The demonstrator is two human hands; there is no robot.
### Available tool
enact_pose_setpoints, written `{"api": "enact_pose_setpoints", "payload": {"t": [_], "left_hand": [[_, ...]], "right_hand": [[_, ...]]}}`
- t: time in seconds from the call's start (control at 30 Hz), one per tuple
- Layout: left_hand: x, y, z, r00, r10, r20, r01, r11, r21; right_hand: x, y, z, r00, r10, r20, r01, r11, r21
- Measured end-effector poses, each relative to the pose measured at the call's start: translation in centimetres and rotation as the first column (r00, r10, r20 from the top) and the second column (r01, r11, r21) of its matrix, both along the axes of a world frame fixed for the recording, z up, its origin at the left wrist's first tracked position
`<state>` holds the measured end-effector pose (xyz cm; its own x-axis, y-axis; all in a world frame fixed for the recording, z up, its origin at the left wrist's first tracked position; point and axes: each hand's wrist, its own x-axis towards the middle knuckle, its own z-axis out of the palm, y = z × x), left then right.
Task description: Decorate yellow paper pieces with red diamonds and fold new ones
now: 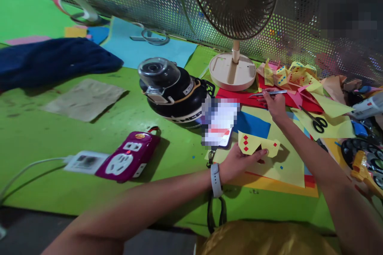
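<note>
The left hand (239, 163), right of the lower centre of the frame, pinches a folded piece of pale yellow paper marked with red diamonds (251, 141), its thumb along the near edge. This piece lies just up and to the right of that hand, its long axis running nearly level across the picture, with three diamonds at the left end and one at the right. The right hand (273, 102), higher in the frame, grips slim silver metal tweezers (279, 92) above a flat red sheet of paper (239, 97). The tweezers also run nearly level, tips to the left; whether they hold anything I cannot tell. From the right hand, the folded piece lies down and slightly left, beyond a flat blue rectangle of paper (254, 124). The left hand is nearer, touching it; the right is apart, near a larger pale yellow sheet (287, 177) below.
</note>
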<state>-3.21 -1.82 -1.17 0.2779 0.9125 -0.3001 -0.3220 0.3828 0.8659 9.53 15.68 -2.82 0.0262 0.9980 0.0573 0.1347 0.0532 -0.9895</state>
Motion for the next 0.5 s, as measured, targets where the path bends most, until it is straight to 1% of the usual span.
{"api": "enact_pose_setpoints", "payload": {"t": [0.17, 0.3, 0.4, 0.5], "left_hand": [[-0.1, 0.0, 0.4, 1.000, -0.017, -0.021, 0.018, 1.000, 0.010], [0.0, 0.0, 0.6, 1.000, -0.008, -0.021, 0.008, 1.000, 0.012], [0.0, 0.0, 0.5, 1.000, -0.006, -0.021, 0.006, 1.000, 0.018], [0.0, 0.1, 0.3, 1.000, -0.017, -0.012, 0.017, 1.000, 0.024]], "right_hand": [[0.0, -0.1, -0.1, 1.000, 0.008, 0.013, -0.008, 1.000, 0.011], [0.0, -0.1, 0.0, 1.000, -0.015, 0.020, 0.015, 1.000, 0.023], [0.3, -0.2, 0.5, 1.000, -0.020, 0.006, 0.020, 0.999, 0.032], [1.0, -0.6, 1.6, 1.000, -0.007, -0.005, 0.007, 0.999, 0.044]]}}
